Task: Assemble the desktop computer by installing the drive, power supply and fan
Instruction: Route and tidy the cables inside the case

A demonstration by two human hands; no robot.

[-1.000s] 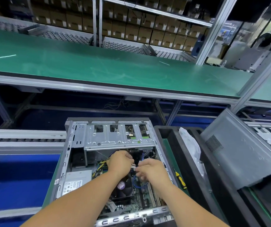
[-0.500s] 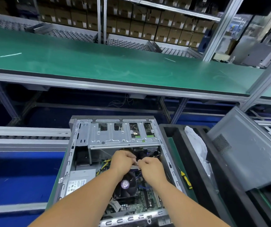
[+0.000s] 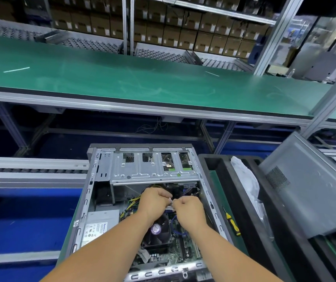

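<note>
Because the open computer case [image 3: 142, 210] lies on its side at the near edge of the conveyor line, with the green desk [image 3: 142, 78] well beyond it, any hard tug inside it could, in my judgement, shift the whole chassis. The silver drive cage [image 3: 155, 167] spans the far end of the case, and the grey power supply [image 3: 100, 226] sits seated in the near-left corner, its yellow and black cable bundle [image 3: 131, 206] trailing toward the middle. The black CPU fan [image 3: 157, 231] rests on the motherboard [image 3: 183, 247] just below the hands. The left hand [image 3: 155, 200] and the right hand [image 3: 189, 208] meet over the fan, both with fingers curled, pinching a small pale connector [image 3: 170, 207] between them; its exact type is too small to tell. The likely risks are a misaligned plug bending pins if forced, loose wires dropping into the fan blades, and a knuckle catching the cage's sharp lower edge. A yellow-handled screwdriver [image 3: 232, 223] lies beside the case, apart from both hands
</note>
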